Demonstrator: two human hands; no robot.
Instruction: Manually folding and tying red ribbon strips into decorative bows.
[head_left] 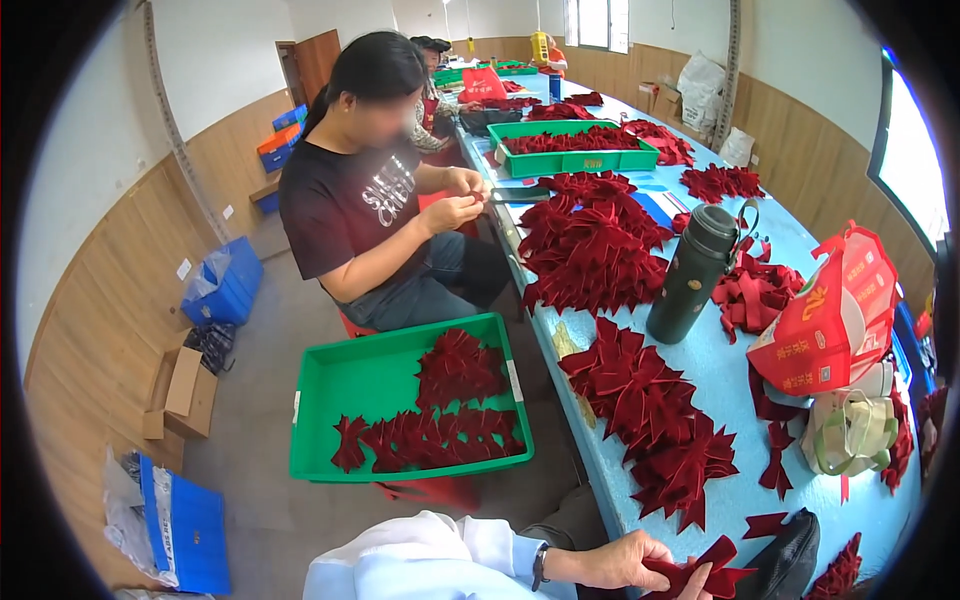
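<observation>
I pinched a dark red bow (720,556) with my left hand (618,562) and right hand (696,582), near other bows (688,465) on the blue surface (738,385).

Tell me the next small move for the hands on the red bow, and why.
Probably steady the red bow with the left hand and gently spread its folds with the right hand: both hands are on it and partly hide it, so I can't call it finished. Laying it on the nearby pile of bows seems early.
</observation>
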